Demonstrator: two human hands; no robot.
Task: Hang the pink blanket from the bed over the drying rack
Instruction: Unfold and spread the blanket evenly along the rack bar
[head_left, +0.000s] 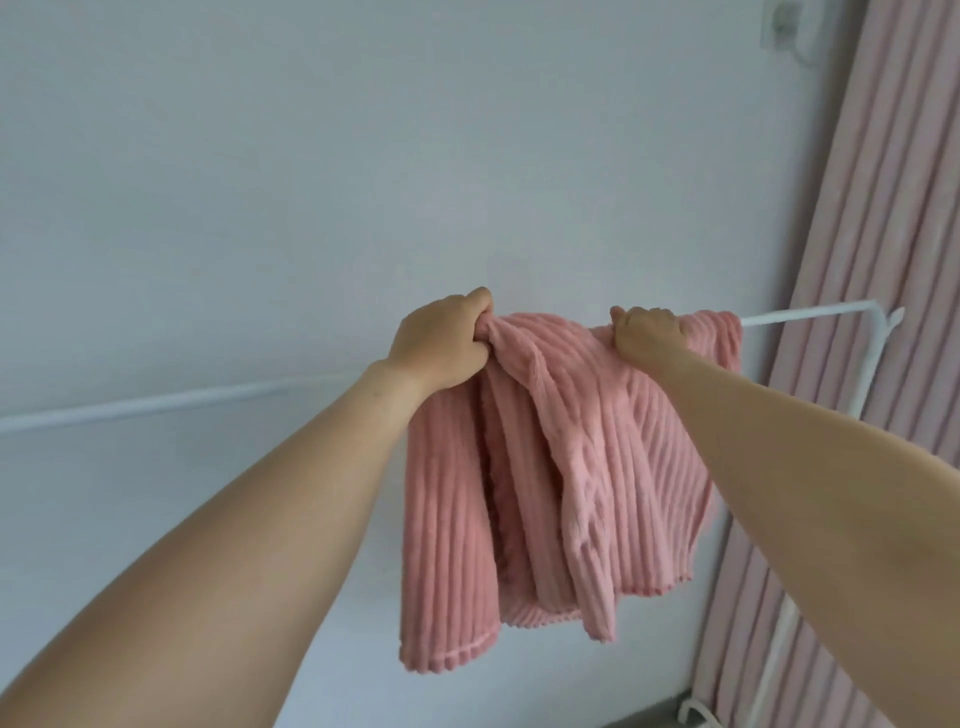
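Observation:
The pink ribbed blanket (550, 467) hangs bunched in front of the white top bar of the drying rack (810, 313). My left hand (441, 343) is clenched on a gathered upper corner of the blanket. Further right, my right hand (649, 332) grips its top edge where the fabric lies over the bar. The blanket's right end drapes across the bar; behind the cloth and my arms the bar is hidden. The lower hem hangs loose in folds.
The rack's bar runs on to the left (156, 402) against a plain white wall. Its right upright and foot (779, 623) stand beside a pink striped curtain (883, 260). A wall fitting (789, 21) sits high at the top right.

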